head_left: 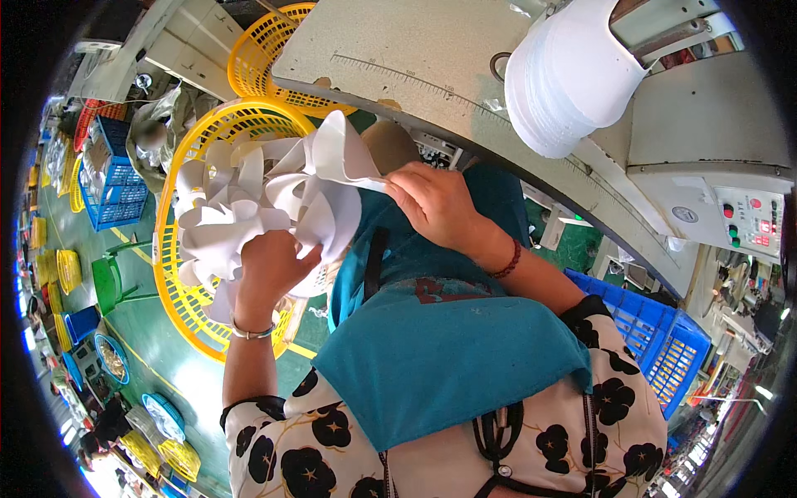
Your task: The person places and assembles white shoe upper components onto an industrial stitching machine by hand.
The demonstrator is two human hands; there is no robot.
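Right grip (432, 203) pinched on a white curved piece (339, 152) at the right side of the yellow basket (159, 270); left grip (278, 270) at the piled pieces (220, 220) within, its closure unclear. Beyond, a white stack (560, 83) rests on the table (382, 46).

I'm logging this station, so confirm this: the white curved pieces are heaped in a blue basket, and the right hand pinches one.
The head view shows a yellow basket, not blue. The white curved pieces are heaped in it, and the right hand pinches one.

blue crate (674, 355) at right, green chair (106, 283) on green floor (143, 332), yellow floor line (300, 351)
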